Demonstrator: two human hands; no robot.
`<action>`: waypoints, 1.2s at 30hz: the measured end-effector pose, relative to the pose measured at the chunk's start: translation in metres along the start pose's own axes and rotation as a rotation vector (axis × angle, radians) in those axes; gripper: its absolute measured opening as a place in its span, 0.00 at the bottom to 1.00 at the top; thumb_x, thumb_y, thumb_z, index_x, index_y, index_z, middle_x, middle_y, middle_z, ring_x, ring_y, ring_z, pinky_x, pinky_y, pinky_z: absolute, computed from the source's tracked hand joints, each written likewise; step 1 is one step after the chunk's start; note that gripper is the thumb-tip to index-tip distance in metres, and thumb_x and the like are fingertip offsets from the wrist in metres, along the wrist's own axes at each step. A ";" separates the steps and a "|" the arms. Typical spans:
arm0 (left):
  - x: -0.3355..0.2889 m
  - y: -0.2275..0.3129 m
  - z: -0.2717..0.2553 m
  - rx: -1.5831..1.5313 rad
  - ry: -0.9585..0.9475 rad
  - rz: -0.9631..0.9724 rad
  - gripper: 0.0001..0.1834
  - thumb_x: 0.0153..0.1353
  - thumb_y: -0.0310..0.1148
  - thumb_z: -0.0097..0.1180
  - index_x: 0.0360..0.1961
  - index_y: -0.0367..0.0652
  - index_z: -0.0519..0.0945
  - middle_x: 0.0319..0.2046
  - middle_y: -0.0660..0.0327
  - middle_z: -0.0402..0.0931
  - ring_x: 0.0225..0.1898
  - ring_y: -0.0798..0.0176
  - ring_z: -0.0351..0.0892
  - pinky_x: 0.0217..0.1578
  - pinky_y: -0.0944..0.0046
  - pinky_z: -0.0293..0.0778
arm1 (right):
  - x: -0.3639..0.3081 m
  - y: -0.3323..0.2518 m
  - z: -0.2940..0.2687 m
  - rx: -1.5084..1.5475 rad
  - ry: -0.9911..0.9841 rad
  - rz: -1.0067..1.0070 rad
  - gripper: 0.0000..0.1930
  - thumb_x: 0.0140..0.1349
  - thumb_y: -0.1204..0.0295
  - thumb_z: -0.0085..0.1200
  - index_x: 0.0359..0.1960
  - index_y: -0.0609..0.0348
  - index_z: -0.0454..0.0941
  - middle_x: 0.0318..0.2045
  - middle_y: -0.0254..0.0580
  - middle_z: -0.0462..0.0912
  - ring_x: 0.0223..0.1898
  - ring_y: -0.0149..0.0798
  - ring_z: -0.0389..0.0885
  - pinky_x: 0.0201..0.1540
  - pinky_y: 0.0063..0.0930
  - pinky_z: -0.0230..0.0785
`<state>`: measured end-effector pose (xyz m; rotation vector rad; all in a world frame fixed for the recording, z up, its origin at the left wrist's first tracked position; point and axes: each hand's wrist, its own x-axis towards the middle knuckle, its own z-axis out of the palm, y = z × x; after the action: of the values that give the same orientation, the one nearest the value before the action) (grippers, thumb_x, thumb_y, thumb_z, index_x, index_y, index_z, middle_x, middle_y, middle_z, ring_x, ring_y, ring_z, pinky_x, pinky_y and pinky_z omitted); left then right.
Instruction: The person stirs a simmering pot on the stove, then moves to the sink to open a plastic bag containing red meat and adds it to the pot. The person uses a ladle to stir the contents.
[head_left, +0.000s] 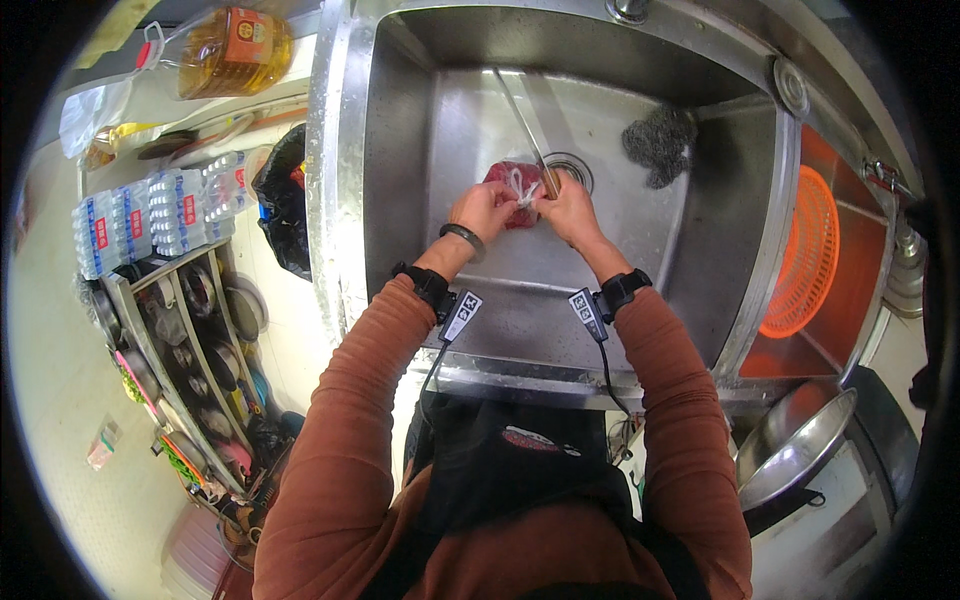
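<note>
Over the steel sink (620, 250), both of my hands are at a clear plastic bag (517, 178) with something dark red in it, perhaps meat. Its whitish top looks twisted or knotted. My left hand (484, 210), wearing a dark bangle, pinches the bag's top from the left. In my right hand (570, 212) is a long knife (520, 115), its handle under the fingers and its blade pointing away toward the sink's far wall. That hand's fingertips also meet the bag's knot. How the right fingers share knife and bag is partly hidden.
A drain (575, 170) lies beside the bag, and a dark steel-wool scourer (658, 145) sits at the sink's right. Further right is an orange colander (805, 255) in a second basin. A metal bowl (800, 450), oil jug (235, 52), and bottle packs (150, 215) stand around.
</note>
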<state>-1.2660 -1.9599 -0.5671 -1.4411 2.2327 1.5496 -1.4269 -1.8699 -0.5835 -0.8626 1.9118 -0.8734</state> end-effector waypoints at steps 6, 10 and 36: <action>0.001 0.002 0.006 0.083 0.056 0.023 0.13 0.55 0.39 0.62 0.33 0.40 0.84 0.25 0.51 0.81 0.29 0.52 0.83 0.33 0.58 0.75 | -0.008 -0.013 -0.015 -0.158 -0.010 -0.046 0.13 0.48 0.69 0.62 0.33 0.62 0.74 0.26 0.46 0.79 0.30 0.48 0.79 0.36 0.38 0.71; 0.000 0.001 0.008 0.106 0.078 0.041 0.12 0.54 0.39 0.61 0.33 0.41 0.84 0.28 0.49 0.81 0.31 0.47 0.82 0.33 0.56 0.75 | -0.010 -0.018 -0.019 -0.199 0.067 -0.132 0.13 0.49 0.68 0.62 0.32 0.61 0.75 0.27 0.48 0.80 0.31 0.49 0.80 0.36 0.39 0.71; 0.004 0.003 0.004 0.148 0.001 -0.013 0.14 0.55 0.42 0.60 0.31 0.42 0.85 0.26 0.51 0.82 0.31 0.52 0.83 0.35 0.56 0.76 | -0.027 0.028 -0.087 -0.927 -0.138 0.005 0.08 0.56 0.72 0.57 0.36 0.60 0.77 0.37 0.53 0.80 0.42 0.54 0.80 0.44 0.44 0.73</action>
<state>-1.2723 -1.9598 -0.5691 -1.4125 2.2796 1.3474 -1.4996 -1.8119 -0.5606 -1.3899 2.1778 0.1444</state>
